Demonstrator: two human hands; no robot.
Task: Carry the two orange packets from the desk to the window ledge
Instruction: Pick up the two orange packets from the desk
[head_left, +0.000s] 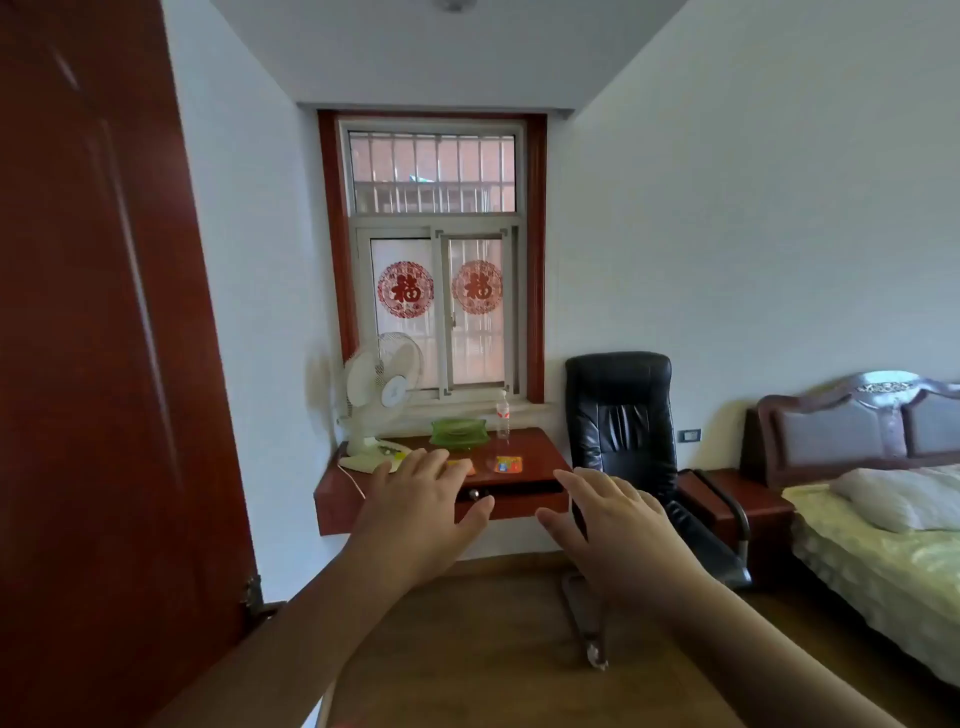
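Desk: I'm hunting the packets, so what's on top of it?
Desk holds a fan, green dish, bottle, one orange packet; the left hand partly covers another.

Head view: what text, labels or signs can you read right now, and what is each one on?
"福" on the left red paper-cut, stuck on the window pane.
"福" on the right red paper-cut, on the sliding pane.
Bottle label: red mark, too small to read.
Orange packet on the desk: print blurred, unreadable.
Second orange packet: mostly hidden by the left hand.

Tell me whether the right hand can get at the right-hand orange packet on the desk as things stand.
Probably yes. The right hand is open and empty, and the packet lies flat near the desk front edge, clear of the bottle. How far away it is, I cannot tell.
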